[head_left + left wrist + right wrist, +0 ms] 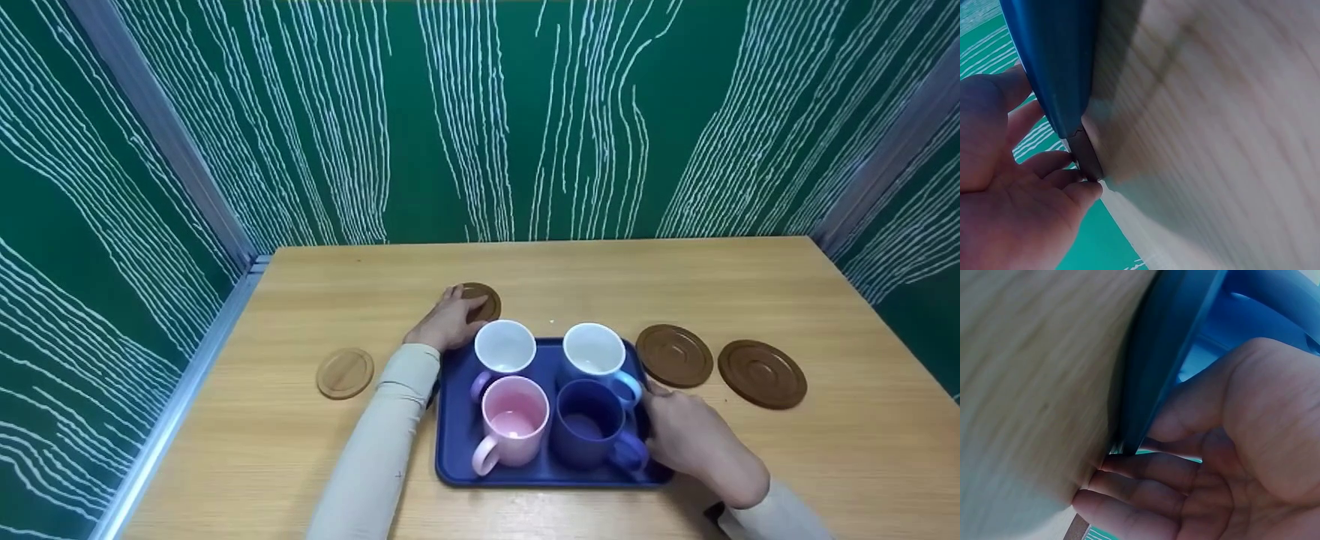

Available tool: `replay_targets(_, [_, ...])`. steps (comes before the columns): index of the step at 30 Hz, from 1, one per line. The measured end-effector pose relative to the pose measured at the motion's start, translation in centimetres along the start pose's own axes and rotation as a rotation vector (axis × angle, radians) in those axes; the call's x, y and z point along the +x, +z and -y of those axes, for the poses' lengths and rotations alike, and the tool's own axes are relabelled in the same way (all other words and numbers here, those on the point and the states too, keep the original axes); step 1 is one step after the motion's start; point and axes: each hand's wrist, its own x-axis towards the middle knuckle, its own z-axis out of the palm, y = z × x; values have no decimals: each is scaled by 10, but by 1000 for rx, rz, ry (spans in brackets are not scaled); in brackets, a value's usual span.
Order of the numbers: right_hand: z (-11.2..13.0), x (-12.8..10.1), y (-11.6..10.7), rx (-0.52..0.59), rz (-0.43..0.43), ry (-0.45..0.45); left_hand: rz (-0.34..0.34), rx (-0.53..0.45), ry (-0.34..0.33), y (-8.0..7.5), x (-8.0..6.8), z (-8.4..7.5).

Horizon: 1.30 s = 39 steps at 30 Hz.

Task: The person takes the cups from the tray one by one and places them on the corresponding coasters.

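Note:
A dark blue tray (456,420) on the wooden table (315,450) carries a pink mug (514,421), a navy mug (589,426) and two white-lined mugs (505,349) behind them. My left hand (446,322) lies beyond the tray's far left corner, its fingers resting on a small brown coaster (484,300). In the left wrist view the left hand's fingertips (1086,191) touch the coaster's edge (1086,157) beside the tray (1055,62). My right hand (694,439) holds the tray's right rim (1168,354), thumb (1185,419) on it and fingers (1129,467) at its underside.
A light wooden coaster (345,373) lies left of the tray. Two dark brown coasters (674,355) (761,373) lie to its right. Green patterned walls close in the table at the back and on both sides.

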Motion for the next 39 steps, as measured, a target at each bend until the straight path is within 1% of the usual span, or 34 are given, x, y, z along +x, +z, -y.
replay_targets(2, [0,0,1,2,0,-6,-6,-7,-4,1,0,1])
replay_targets(8, [-1,0,0,-13,16,-4,-38,-87,-50,-4,-4,5])
replay_targets(12, [-1,1,0,-15,19,-5,-86,-137,-87,-11,-11,5])
replay_targets(16, [-1,1,0,-18,22,-4,-162,-167,-119,-18,-21,4])
replay_targets(20, [-2,1,0,-17,9,-13,-246,-143,-126,-25,-29,3])
replay_targets(23, [-2,1,1,-8,6,-14,-290,-119,-133,-28,-39,-1])
replay_targets(27, [-2,0,0,3,9,-16,-326,-105,-140,-31,-53,-8])
replay_targets(33, [-2,-2,-1,3,-3,-30,-373,-86,-118,-33,-72,-18])
replay_targets(37, [-2,-2,-1,2,2,-23,-394,-85,-107,-31,-84,-24])
replay_targets(39, [-2,-2,-1,3,0,-23,-417,-77,-99,-30,-90,-26])
